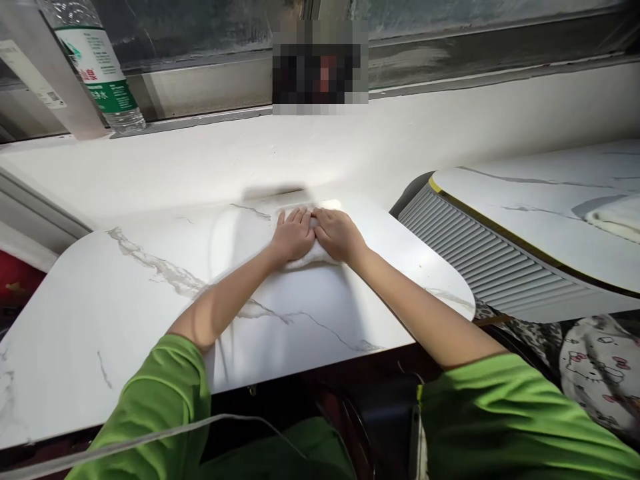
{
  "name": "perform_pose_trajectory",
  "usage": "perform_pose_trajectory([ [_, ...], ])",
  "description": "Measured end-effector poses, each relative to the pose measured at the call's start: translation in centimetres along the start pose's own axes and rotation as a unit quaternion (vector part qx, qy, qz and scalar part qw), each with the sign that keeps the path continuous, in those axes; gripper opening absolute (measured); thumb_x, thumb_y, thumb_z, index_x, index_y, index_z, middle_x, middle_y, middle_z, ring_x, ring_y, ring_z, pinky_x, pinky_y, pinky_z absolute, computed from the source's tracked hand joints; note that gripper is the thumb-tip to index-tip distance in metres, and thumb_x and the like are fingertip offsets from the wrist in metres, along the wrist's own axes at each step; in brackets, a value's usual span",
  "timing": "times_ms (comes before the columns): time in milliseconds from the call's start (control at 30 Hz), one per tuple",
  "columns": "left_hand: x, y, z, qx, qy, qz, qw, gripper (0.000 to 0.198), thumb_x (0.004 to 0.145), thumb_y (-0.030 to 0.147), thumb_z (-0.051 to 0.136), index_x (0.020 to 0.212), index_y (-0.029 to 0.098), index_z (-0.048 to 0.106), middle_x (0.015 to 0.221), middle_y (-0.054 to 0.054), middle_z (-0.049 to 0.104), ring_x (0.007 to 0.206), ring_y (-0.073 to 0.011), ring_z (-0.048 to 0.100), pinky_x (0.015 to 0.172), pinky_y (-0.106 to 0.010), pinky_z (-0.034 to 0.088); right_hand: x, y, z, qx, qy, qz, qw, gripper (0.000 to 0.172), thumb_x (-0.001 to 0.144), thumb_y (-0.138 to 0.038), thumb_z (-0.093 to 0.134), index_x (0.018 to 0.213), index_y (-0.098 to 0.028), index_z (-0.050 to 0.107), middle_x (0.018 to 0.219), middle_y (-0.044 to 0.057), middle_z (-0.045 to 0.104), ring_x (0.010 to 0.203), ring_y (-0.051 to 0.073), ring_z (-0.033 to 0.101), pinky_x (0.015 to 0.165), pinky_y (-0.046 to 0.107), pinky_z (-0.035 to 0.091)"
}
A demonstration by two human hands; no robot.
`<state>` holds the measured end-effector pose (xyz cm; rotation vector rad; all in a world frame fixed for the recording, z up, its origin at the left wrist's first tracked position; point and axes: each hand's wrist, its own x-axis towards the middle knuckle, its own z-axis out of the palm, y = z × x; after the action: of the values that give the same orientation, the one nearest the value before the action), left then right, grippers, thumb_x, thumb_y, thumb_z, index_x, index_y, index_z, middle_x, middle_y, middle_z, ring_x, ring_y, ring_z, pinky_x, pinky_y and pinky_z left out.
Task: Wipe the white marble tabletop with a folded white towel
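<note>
A white cloth, folded or bunched into a pad, lies on the white marble-patterned tabletop towards its far edge. On the pad's left part rests my left hand, palm down, with its fingers lying flat. Close beside it, my right hand presses on the right part, thumb and fingertips meeting the left hand. Its fingers also lie over the cloth, not wrapped round it. The hands cover most of the cloth, though bits show below them and at the upper right.
A water bottle stands on the window ledge at upper left beside a pale panel. To the right is a second marble-patterned table with a ribbed side and a white cloth on it. A pale cable crosses the lower left.
</note>
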<state>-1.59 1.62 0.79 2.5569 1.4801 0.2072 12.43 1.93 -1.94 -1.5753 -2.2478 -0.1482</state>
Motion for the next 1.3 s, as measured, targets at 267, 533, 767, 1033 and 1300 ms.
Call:
perform_pose_trajectory([
  [267, -13.4, 1.5, 0.3, 0.029, 0.019, 0.054, 0.998, 0.056, 0.099, 0.024, 0.028, 0.15, 0.002, 0.035, 0.16, -0.017, 0.031, 0.15, -0.0282, 0.024, 0.124, -0.051, 0.013, -10.9, -8.9, -2.7, 0.014, 0.037, -0.042, 0.998, 0.049, 0.088, -0.018, 0.035, 0.129, -0.002, 0.056, 0.135, 0.021, 0.061, 0.129, 0.032, 0.052, 0.11, 0.049, 0.037],
  [533, -18.8, 1.0, -0.3, 0.037, -0.005, 0.037, 0.999, 0.06, 0.096, 0.025, 0.031, 0.15, -0.001, 0.033, 0.159, -0.019, 0.03, 0.15, -0.0307, 0.022, 0.123, -0.054, 0.014, -13.1, -13.2, -3.6, 0.044, 0.032, -0.078, 0.995, 0.047, 0.086, -0.016, 0.037, 0.127, -0.004, 0.058, 0.134, 0.018, 0.062, 0.129, 0.029, 0.052, 0.113, 0.046, 0.037],
  [767, -12.8, -3.9, -0.5, 0.023, 0.036, -0.001, 0.999, 0.055, 0.096, 0.023, 0.027, 0.149, 0.006, 0.035, 0.157, -0.017, 0.036, 0.149, -0.0258, 0.027, 0.123, -0.052, 0.015, -5.2, -11.8, -1.0, 0.069, -0.002, -0.059, 0.996, 0.043, 0.087, -0.015, 0.035, 0.123, -0.007, 0.057, 0.127, 0.019, 0.065, 0.121, 0.03, 0.056, 0.109, 0.044, 0.038],
  [1033, -3.3, -11.0, -2.3, 0.007, 0.047, -0.031, 0.998, 0.05, 0.098, 0.023, 0.027, 0.146, 0.011, 0.037, 0.156, -0.011, 0.039, 0.147, -0.021, 0.031, 0.123, -0.046, 0.015, 6.4, -10.5, 2.7, 0.088, -0.019, 0.015, 0.996, 0.035, 0.087, -0.013, 0.035, 0.112, -0.01, 0.059, 0.115, 0.018, 0.068, 0.115, 0.031, 0.058, 0.105, 0.043, 0.039],
  [1300, -4.3, -10.9, -2.3, 0.024, 0.047, -0.062, 0.997, 0.052, 0.101, 0.023, 0.023, 0.149, 0.008, 0.035, 0.16, -0.011, 0.032, 0.149, -0.0222, 0.026, 0.124, -0.048, 0.013, 6.4, -10.8, 2.8, 0.082, -0.019, -0.005, 0.996, 0.036, 0.088, -0.015, 0.035, 0.114, -0.009, 0.06, 0.118, 0.018, 0.067, 0.114, 0.029, 0.057, 0.106, 0.042, 0.037],
])
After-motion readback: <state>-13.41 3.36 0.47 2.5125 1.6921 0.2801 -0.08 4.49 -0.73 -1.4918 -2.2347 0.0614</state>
